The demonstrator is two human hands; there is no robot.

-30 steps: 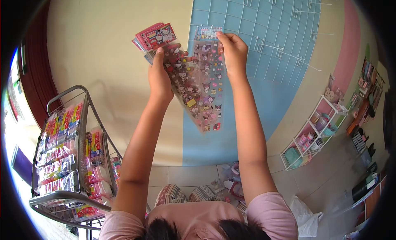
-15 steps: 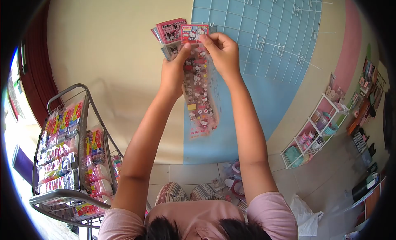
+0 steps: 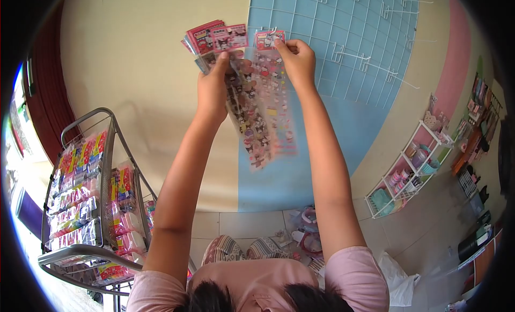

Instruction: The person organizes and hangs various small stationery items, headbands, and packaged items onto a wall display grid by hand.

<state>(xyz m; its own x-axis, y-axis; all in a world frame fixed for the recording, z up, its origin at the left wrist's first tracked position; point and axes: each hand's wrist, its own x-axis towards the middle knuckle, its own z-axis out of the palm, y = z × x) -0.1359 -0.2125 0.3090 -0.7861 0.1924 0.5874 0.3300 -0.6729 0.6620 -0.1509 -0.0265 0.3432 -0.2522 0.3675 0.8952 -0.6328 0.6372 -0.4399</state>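
Observation:
Fanned out in my left hand is a stack of sticker packs with pink header cards. The front pack's long clear sheet of dark character stickers hangs down and to the right. My right hand pinches the header of one sticker pack, which has a red and white card and a see-through strip below. This pack is apart from the stack at the top, and its strip hangs beside the front sheet. Its header is at the lower left edge of the white wire grid.
Metal hooks stick out from the grid at the upper right. A rack of packaged goods stands at the left. To the right are a white shelf and a white plastic bag. Various items lie on the floor below.
My right hand has drawn the red and white pack rightward, away from the stack. My left hand has shifted left with the other packs, and a dark-patterned sheet now shows at the front.

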